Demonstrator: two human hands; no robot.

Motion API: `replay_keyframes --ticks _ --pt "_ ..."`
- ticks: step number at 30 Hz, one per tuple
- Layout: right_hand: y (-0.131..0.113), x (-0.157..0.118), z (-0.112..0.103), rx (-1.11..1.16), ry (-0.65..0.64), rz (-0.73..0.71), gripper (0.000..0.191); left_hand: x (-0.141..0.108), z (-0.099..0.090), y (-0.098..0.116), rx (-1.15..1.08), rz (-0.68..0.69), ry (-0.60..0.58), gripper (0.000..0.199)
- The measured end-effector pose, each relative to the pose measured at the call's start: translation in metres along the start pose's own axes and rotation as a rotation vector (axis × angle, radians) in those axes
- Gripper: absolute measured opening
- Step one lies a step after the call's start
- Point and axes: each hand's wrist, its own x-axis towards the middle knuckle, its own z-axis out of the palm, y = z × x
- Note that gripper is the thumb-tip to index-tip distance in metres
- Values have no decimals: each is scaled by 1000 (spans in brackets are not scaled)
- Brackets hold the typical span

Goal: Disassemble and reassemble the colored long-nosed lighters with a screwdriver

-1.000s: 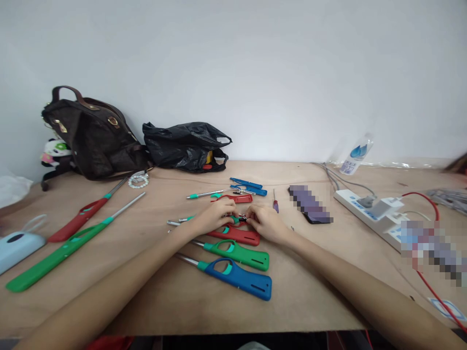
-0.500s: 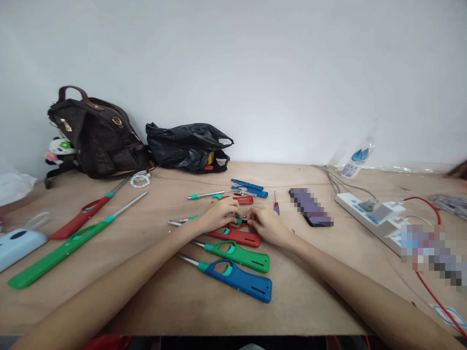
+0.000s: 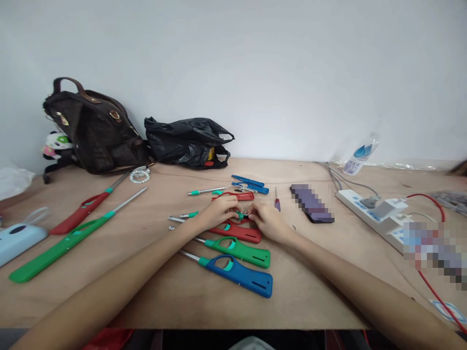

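My left hand (image 3: pixel 220 213) and my right hand (image 3: pixel 269 222) meet over the row of lighters, fingers pinched on a small teal, black and metal lighter part (image 3: pixel 242 216). Its finer details are too small to make out. Just below them lies a red lighter (image 3: pixel 243 233), partly covered by my left hand. Nearer to me are a green lighter (image 3: pixel 251 256) and a blue lighter (image 3: pixel 251 282). Behind my hands rest an opened red lighter shell (image 3: pixel 242 196), a metal lighter tube (image 3: pixel 207 191) with a teal end, and two blue shell halves (image 3: pixel 251 183).
A small screwdriver (image 3: pixel 277 203) and a phone (image 3: pixel 310 204) lie to the right, before a power strip (image 3: pixel 355 206) with cables. At left are a long red lighter (image 3: pixel 78 214), a long green lighter (image 3: pixel 65 245) and a bracelet (image 3: pixel 139 176). A backpack (image 3: pixel 98 131) and black plastic bag (image 3: pixel 182 143) stand behind.
The camera view has shifted slightly. My hands stay together at the small lighter part, with only slight finger movement; the things on the table have not moved.
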Motion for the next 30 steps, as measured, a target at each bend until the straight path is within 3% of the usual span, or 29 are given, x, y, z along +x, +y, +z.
replay_keyframes --ticks 18,30 --pt "-3 -1 0 35 42 19 9 -1 2 -1 78 13 3 6" --pt "-2 -1 0 21 45 21 8 -2 2 -2 -7 22 88 7"
